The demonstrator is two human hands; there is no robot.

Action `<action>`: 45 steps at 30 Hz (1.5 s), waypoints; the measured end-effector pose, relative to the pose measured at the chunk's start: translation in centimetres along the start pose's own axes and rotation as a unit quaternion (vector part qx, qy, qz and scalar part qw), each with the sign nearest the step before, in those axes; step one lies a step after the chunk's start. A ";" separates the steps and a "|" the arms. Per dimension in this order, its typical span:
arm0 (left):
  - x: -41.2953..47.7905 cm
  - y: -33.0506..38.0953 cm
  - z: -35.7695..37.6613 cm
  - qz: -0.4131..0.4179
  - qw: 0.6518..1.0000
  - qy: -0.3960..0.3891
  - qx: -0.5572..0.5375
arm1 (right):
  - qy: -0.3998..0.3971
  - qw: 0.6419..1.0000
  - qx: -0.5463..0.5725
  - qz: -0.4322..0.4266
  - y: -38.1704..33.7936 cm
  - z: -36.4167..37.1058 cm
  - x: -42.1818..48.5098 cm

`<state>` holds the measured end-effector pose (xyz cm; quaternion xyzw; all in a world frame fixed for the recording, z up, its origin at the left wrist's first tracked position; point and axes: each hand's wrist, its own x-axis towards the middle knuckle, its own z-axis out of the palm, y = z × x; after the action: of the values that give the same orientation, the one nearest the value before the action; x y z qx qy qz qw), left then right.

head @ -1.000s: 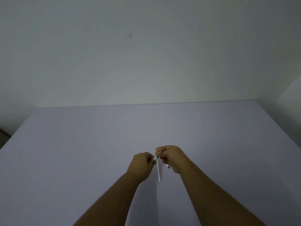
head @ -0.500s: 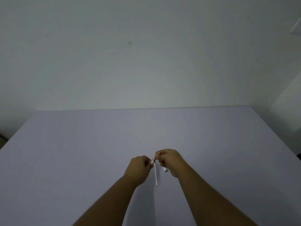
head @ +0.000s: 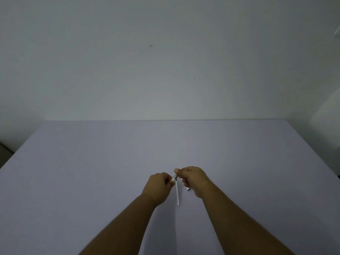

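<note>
Both my hands meet over the near middle of a pale lilac table (head: 92, 172). My left hand (head: 159, 187) is curled and pinches the top end of a thin white stick (head: 177, 194), which runs down towards me. My right hand (head: 195, 179) is curled too and pinches a small silvery piece (head: 175, 176) right at the stick's top end. A small dark tip (head: 188, 189) shows below my right hand; most of that part is hidden by the fingers.
A plain pale wall (head: 165, 61) rises behind the table's far edge. The table's left and right edges fall away to dark floor. A white fitting (head: 337, 32) sits high on the right wall.
My hands have stayed together on the stick with only slight shifts. The camera has tilted a little, so the table sits lower in view.
</note>
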<state>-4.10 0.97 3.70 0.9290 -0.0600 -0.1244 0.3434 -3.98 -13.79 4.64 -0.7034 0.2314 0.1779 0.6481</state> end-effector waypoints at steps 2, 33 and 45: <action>0.0 0.0 0.1 0.001 1.000 0.004 0.000 | -0.001 1.000 0.013 -0.014 0.0 0.0 0.1; -0.3 0.1 0.0 -0.003 0.996 -0.010 -0.084 | 0.064 0.994 0.056 -0.073 -0.3 0.2 0.5; -0.4 -1.4 1.8 -0.037 0.995 -0.031 -0.092 | 0.149 0.984 -0.097 -0.004 2.8 -2.1 2.3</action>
<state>-4.99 0.95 1.52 0.8906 -0.0242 -0.1707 0.4209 -3.75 -16.27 1.23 -0.7822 0.3042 0.0904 0.5361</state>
